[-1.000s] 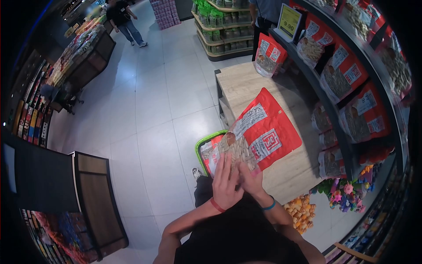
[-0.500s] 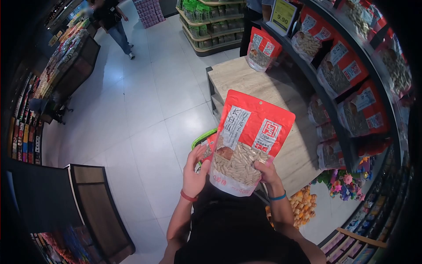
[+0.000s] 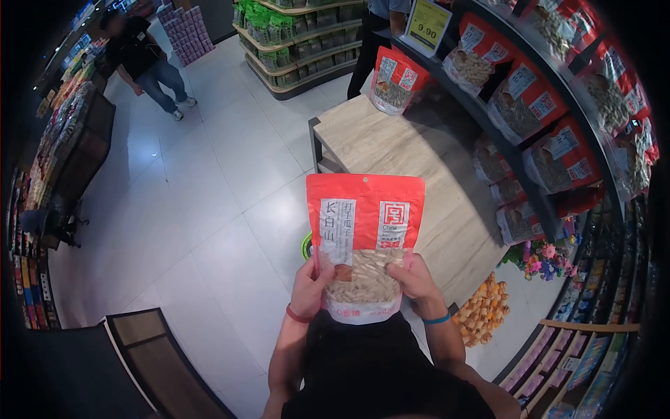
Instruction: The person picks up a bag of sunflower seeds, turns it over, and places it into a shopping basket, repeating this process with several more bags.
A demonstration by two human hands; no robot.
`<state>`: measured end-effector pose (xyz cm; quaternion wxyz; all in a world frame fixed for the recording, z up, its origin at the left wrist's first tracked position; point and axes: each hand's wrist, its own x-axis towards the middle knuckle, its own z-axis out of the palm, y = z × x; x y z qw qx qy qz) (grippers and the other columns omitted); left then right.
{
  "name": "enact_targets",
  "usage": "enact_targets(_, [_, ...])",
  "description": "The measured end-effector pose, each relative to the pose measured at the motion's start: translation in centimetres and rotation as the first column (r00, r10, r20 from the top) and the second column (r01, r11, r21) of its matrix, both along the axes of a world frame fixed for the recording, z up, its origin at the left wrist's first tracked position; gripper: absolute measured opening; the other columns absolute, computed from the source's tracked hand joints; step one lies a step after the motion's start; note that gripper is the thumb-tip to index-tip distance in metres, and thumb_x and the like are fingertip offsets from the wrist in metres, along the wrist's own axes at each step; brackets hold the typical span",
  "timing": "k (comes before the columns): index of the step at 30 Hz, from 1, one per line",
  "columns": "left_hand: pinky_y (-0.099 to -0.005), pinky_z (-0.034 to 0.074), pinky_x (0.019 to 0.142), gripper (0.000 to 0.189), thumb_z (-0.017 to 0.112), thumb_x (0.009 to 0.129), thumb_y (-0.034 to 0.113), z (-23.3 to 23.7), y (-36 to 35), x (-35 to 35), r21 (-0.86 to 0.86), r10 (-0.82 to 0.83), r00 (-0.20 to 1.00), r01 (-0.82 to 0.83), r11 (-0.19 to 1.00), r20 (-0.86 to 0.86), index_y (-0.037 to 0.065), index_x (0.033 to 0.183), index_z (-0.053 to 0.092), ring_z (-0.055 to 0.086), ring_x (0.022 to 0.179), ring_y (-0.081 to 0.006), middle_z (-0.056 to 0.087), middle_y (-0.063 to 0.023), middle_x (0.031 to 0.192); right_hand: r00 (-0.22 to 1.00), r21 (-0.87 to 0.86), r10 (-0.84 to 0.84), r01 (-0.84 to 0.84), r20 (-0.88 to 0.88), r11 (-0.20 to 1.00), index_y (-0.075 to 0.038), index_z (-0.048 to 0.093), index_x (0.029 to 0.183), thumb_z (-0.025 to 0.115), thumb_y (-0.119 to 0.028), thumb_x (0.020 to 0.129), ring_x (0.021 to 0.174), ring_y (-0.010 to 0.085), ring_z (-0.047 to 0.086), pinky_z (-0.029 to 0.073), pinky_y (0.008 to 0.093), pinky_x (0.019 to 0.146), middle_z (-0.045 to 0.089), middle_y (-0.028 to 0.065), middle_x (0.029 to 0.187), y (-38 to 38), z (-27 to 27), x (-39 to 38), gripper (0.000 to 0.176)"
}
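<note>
A red and white pouch, a bag of seeds, hangs upright in front of my body with its printed face toward me. Pale seeds show through the clear window in its lower half. On its left edge my left hand is closed, thumb on the front. The opposite edge is gripped by my right hand, its thumb also across the front. The fingers behind the bag are hidden. A bit of a green rim shows beside the bag's left edge; the rest of that thing is covered.
Beyond the bag is a wooden display table with another red seed bag standing on it. Shelves of similar bags curve along the right, under a price sign. A person is in the aisle; another person stands behind the table.
The bag has gone from tilted to nearly upright and sits lower and further left. My left hand, open beside it before, now grips its left edge. The aisle person has come closer.
</note>
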<state>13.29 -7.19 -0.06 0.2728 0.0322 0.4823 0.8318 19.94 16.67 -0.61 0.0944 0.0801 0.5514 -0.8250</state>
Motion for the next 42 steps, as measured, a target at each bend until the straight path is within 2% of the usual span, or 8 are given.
enact_targets(1, [-0.0308, 0.043, 0.097, 0.04, 0.055, 0.094, 0.008, -0.2, -0.4, -0.4, 0.007, -0.018, 1.0, 0.018, 1.0, 0.002, -0.004, 0.131, 0.046, 0.055, 0.111, -0.0146, 0.058, -0.0085, 0.124, 0.992, 0.03, -0.079, 0.076, 0.095, 0.997, 0.006, 0.059, 0.114, 0.06, -0.012, 0.092, 0.098, 0.0169, 0.063, 0.052, 0.0298, 0.082, 0.064, 0.0129, 0.11, -0.7, -0.6, -0.1, 0.028])
enact_targets(4, [-0.0304, 0.042, 0.097, 0.041, 0.057, 0.093, 0.008, -0.9, -1.8, -1.9, 0.001, -0.014, 1.0, 0.014, 1.0, -0.021, -0.004, 0.13, 0.046, 0.055, 0.112, -0.0147, 0.058, -0.0086, 0.123, 0.969, -0.125, -0.224, 0.236, 0.103, 0.964, 0.008, 0.06, 0.111, 0.058, -0.011, 0.093, 0.091, 0.0164, 0.064, 0.054, 0.0293, 0.076, 0.066, 0.0132, 0.105, -3.5, -0.1, -0.7, 0.026])
enact_targets(8, [-0.0304, 0.042, 0.097, 0.041, 0.059, 0.092, 0.006, -1.3, -3.2, -4.0, 0.01, -0.094, 0.995, 0.094, 0.996, -0.016, -0.004, 0.13, 0.047, 0.055, 0.111, -0.015, 0.059, -0.0086, 0.123, 0.947, -0.142, -0.31, 0.319, 0.083, 0.937, 0.009, 0.06, 0.112, 0.056, -0.008, 0.094, 0.092, 0.0168, 0.064, 0.053, 0.0307, 0.078, 0.066, 0.0124, 0.105, -5.5, -0.6, -0.5, 0.025])
enact_targets(16, [-0.0316, 0.043, 0.097, 0.045, 0.063, 0.086, 0.003, -0.3, -5.2, -6.2, 0.084, -0.219, 0.976, 0.218, 0.972, 0.007, -0.003, 0.129, 0.048, 0.055, 0.112, -0.0151, 0.059, -0.0083, 0.122, 0.95, -0.172, -0.308, 0.295, -0.055, 0.94, 0.01, 0.055, 0.119, 0.058, -0.013, 0.095, 0.102, 0.02, 0.063, 0.052, 0.033, 0.087, 0.062, 0.0144, 0.118, -7.7, 0.6, -0.7, 0.033])
enact_targets(26, [-0.0335, 0.041, 0.1, 0.063, 0.073, 0.08, 0.009, 1.7, -4.2, -3.9, 0.054, -0.363, 0.93, 0.366, 0.929, -0.066, 0.0, 0.134, 0.042, 0.053, 0.115, -0.0166, 0.056, -0.0074, 0.124, 0.926, -0.234, -0.376, 0.362, -0.02, 0.902, 0.008, 0.052, 0.121, 0.059, -0.016, 0.093, 0.101, 0.0218, 0.064, 0.054, 0.035, 0.086, 0.062, 0.0164, 0.116, -7.3, 0.3, 1.1, 0.038])
enact_targets(35, [-0.0348, 0.042, 0.099, 0.066, 0.075, 0.08, 0.02, 2.1, -1.8, -0.6, 0.087, -0.334, 0.94, 0.34, 0.937, -0.075, -0.001, 0.133, 0.041, 0.054, 0.114, -0.0189, 0.056, -0.008, 0.124, 0.958, -0.17, -0.275, 0.258, -0.082, 0.951, 0.006, 0.052, 0.124, 0.073, -0.004, 0.08, 0.103, 0.0166, 0.061, 0.05, 0.0312, 0.089, 0.062, 0.0129, 0.118, -4.5, 0.9, 4.9, 0.049])
enact_targets(37, [-0.0352, 0.042, 0.099, 0.067, 0.075, 0.08, 0.02, 3.1, -1.4, 0.0, 0.078, -0.303, 0.95, 0.309, 0.948, -0.08, -0.002, 0.133, 0.042, 0.054, 0.113, -0.0194, 0.056, -0.0083, 0.123, 0.991, -0.082, -0.135, 0.133, -0.016, 0.988, 0.005, 0.05, 0.127, 0.075, -0.003, 0.077, 0.107, 0.0161, 0.059, 0.048, 0.0313, 0.093, 0.061, 0.011, 0.121, -3.7, -0.1, 5.9, 0.057])
enact_targets(42, [-0.0359, 0.043, 0.098, 0.068, 0.076, 0.079, 0.022, 3.7, -0.8, 1.7, 0.044, -0.212, 0.974, 0.216, 0.975, -0.077, -0.003, 0.132, 0.042, 0.055, 0.113, -0.0203, 0.056, -0.0092, 0.122, 0.997, -0.075, -0.08, 0.079, -0.009, 0.994, 0.004, 0.047, 0.13, 0.079, -0.01, 0.074, 0.113, 0.0161, 0.055, 0.043, 0.0325, 0.099, 0.06, 0.0078, 0.122, -4.6, 0.3, 7.4, 0.066])
